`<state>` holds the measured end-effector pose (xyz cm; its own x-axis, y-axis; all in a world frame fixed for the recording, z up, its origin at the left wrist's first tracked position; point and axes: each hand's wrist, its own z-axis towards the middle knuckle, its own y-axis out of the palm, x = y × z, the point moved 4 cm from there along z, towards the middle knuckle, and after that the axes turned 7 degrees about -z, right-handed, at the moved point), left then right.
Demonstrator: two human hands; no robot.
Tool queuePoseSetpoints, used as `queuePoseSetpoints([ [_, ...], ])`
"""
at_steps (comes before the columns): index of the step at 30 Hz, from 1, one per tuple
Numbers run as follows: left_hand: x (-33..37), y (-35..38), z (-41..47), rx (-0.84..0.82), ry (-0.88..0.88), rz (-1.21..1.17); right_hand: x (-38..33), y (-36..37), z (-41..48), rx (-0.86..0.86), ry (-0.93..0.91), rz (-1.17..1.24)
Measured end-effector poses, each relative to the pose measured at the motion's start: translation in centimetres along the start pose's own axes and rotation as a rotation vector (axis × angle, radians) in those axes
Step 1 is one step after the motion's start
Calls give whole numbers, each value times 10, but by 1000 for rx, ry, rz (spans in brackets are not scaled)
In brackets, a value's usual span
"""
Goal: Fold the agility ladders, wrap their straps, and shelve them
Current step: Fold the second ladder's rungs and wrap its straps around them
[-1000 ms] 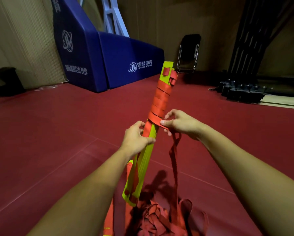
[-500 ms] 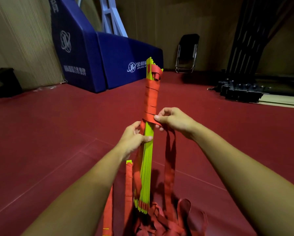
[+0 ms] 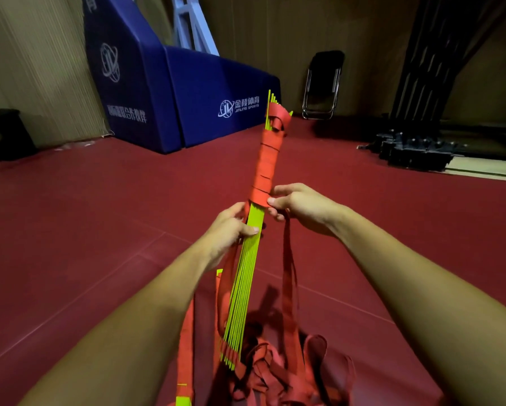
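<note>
A folded agility ladder [image 3: 244,282], a stack of yellow-green rungs seen edge-on, stands tilted in front of me. Red strap [image 3: 267,168] is wound in several turns around its upper half. My left hand [image 3: 229,230] grips the rung stack just below the wound part. My right hand [image 3: 301,206] pinches the red strap at the lowest turn, and the loose strap [image 3: 288,285] hangs from it down to a pile of red webbing [image 3: 270,376] on the floor.
Red sports floor [image 3: 99,230] all around. Blue padded base [image 3: 169,92] of a hoop stand at the back left. A folded black chair [image 3: 322,83] leans on the back wall. Black equipment [image 3: 412,150] sits at the right, and a dark object [image 3: 4,133] at far left.
The ladder bundle has turned in my left hand, from its flat face to its edges showing. My right hand has carried the strap round it and stays at the lowest turn.
</note>
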<state>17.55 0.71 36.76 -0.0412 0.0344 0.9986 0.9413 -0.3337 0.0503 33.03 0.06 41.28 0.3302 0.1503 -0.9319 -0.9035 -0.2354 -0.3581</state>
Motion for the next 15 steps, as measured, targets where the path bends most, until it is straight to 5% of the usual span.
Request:
queuePoseSetpoints([
  [8, -4, 9, 1, -64, 141, 436, 5, 2, 1, 131, -34, -66],
  [15, -3, 7, 1, -12, 27, 282, 3, -1, 7, 235, -185, -284],
])
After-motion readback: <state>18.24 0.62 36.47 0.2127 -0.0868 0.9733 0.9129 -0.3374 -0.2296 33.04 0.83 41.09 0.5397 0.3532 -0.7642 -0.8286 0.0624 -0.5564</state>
